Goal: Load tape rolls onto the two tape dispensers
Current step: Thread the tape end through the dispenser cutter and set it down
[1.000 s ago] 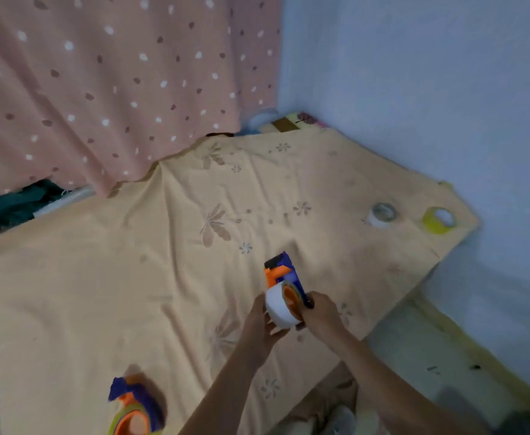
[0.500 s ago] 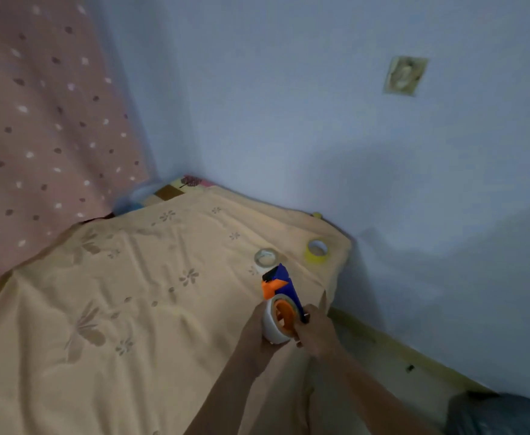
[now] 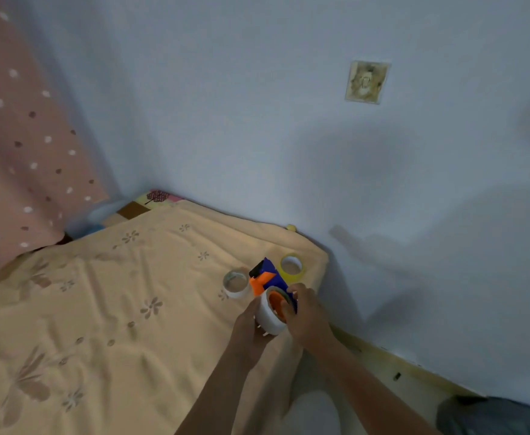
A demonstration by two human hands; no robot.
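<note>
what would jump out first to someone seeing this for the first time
The bright blue and orange tape dispenser at centre, carrying a white tape roll and gripped by the left hand and right hand. Behind it, a yellow roll and a pale roll lie on the peach floral cloth.
</note>
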